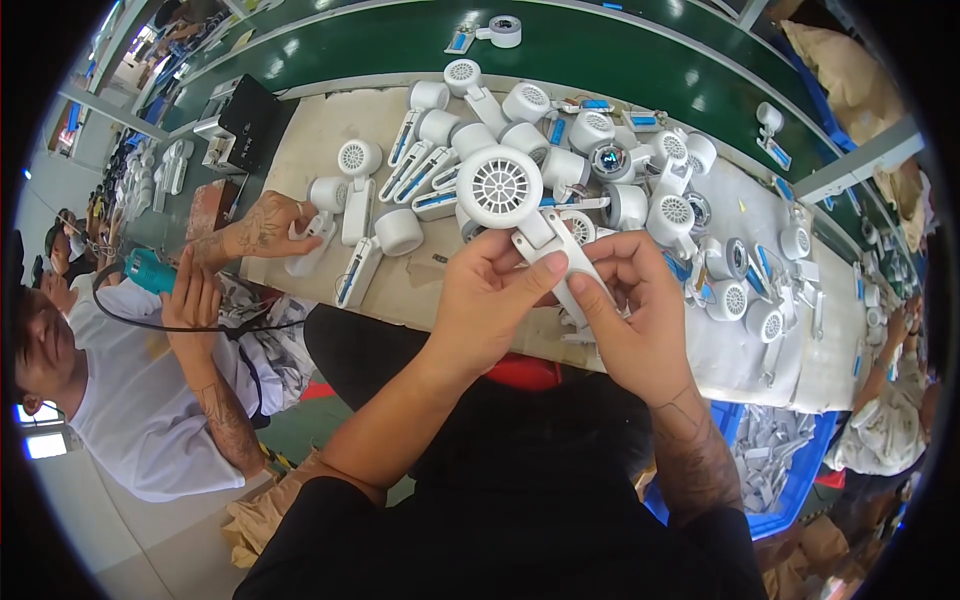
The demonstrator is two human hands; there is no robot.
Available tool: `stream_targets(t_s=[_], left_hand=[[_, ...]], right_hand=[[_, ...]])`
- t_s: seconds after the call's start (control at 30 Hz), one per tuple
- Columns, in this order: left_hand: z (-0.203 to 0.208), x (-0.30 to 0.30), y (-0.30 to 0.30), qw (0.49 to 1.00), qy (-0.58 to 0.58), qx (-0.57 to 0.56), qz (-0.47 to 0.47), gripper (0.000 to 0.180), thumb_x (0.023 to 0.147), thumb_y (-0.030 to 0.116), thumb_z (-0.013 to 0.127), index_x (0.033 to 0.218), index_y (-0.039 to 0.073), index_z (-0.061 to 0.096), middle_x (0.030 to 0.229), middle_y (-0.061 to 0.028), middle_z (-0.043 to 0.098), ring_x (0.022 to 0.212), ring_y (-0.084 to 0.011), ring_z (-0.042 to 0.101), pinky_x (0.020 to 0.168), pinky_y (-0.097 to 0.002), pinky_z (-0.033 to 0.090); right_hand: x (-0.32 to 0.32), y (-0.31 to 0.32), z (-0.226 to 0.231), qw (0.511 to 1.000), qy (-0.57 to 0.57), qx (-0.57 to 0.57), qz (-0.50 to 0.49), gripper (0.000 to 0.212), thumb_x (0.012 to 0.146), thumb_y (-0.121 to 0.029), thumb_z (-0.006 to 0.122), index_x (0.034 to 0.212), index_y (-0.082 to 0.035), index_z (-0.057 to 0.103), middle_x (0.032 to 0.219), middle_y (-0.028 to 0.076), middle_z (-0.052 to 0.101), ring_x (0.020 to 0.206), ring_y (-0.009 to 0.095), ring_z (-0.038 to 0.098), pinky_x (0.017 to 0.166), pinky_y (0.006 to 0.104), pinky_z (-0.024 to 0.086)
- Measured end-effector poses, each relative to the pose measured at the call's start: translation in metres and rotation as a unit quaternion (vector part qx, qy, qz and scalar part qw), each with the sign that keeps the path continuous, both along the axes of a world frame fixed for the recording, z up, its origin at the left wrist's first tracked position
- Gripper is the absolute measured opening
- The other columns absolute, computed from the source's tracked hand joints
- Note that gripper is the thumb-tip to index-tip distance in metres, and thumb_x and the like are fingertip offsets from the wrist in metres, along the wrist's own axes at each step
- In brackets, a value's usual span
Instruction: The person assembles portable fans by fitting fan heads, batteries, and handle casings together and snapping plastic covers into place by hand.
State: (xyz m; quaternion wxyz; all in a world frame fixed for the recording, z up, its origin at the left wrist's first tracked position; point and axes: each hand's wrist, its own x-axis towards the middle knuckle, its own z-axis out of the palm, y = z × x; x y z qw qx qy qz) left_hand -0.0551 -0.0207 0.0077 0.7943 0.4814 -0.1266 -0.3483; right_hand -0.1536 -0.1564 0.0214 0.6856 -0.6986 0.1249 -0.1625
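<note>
Between my hands is a white handheld fan [500,187], its round grille up and its handle slanting down to the right. My left hand [492,300] grips it near the neck, thumb across the handle. My right hand [638,310] closes on the lower handle from the other side, its thumb pressed against the white casing. The lower end of the handle is partly hidden by my fingers. Just beyond lies a pile of similar white fans, among them one with a dark round opening [610,161] and several handles showing blue strips inside.
At left, a co-worker in a white shirt [150,400] holds a teal power tool [149,270] with a black cable and reaches onto the table [420,290]. A green conveyor [380,45] runs behind. Below right stands a blue crate [790,510] of white parts; a black machine [240,125] is far left.
</note>
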Motion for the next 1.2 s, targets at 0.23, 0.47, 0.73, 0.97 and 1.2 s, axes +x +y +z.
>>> stream_targets(t_s=[0.23, 0.47, 0.73, 0.97, 1.2], left_hand=[[0.002, 0.013, 0.016, 0.998, -0.055, -0.002, 0.041, 0.044, 0.096, 0.015, 0.067, 0.135, -0.001, 0.053, 0.125, -0.014, 0.066, 0.1, -0.018, 0.07, 0.07, -0.0282, 0.062], [-0.011, 0.02, 0.028, 0.999, -0.048, -0.017, 0.017, 0.046, 0.096, 0.018, 0.066, 0.133, -0.004, 0.053, 0.121, -0.0162, 0.067, 0.095, -0.0203, 0.071, 0.064, -0.0294, 0.062], [0.007, 0.121, 0.148, 0.908, -0.24, 0.295, 0.177, 0.023, 0.088, 0.006, 0.072, 0.109, -0.005, 0.068, 0.092, -0.0095, 0.073, 0.08, -0.0105, 0.068, 0.065, -0.026, 0.055], [-0.043, 0.165, 0.203, 0.731, -0.383, 0.546, 0.145, 0.033, 0.073, 0.021, 0.077, 0.095, -0.003, 0.072, 0.074, -0.0144, 0.07, 0.066, -0.018, 0.068, 0.065, -0.0315, 0.053], [-0.063, 0.176, 0.203, 0.78, -0.354, 0.482, 0.184, 0.04, 0.074, 0.023, 0.083, 0.103, -0.002, 0.073, 0.072, -0.014, 0.07, 0.059, -0.0165, 0.067, 0.057, -0.0306, 0.051]], right_hand=[[0.001, -0.001, 0.001, 0.931, -0.079, -0.329, -0.137, 0.045, 0.074, -0.016, 0.085, 0.109, -0.001, 0.06, 0.093, 0.009, 0.063, 0.089, 0.021, 0.059, 0.076, 0.0327, 0.048], [0.005, 0.018, -0.039, 0.999, 0.018, -0.037, 0.001, 0.021, 0.091, -0.02, 0.074, 0.093, 0.0, 0.07, 0.073, 0.004, 0.065, 0.064, 0.008, 0.056, 0.057, 0.0239, 0.045], [0.038, 0.009, 0.012, 0.947, 0.145, -0.172, 0.227, 0.021, 0.087, -0.017, 0.076, 0.099, -0.001, 0.071, 0.077, 0.008, 0.072, 0.067, 0.013, 0.068, 0.061, 0.0257, 0.053], [0.213, -0.069, 0.033, 0.949, 0.136, -0.183, 0.217, 0.012, 0.092, -0.009, 0.067, 0.101, -0.002, 0.069, 0.086, 0.003, 0.07, 0.072, 0.009, 0.064, 0.062, 0.0239, 0.051], [0.403, -0.133, -0.01, 0.841, 0.139, -0.515, 0.086, 0.047, 0.083, -0.015, 0.075, 0.127, -0.005, 0.06, 0.107, 0.012, 0.07, 0.083, 0.021, 0.068, 0.074, 0.0343, 0.055]])
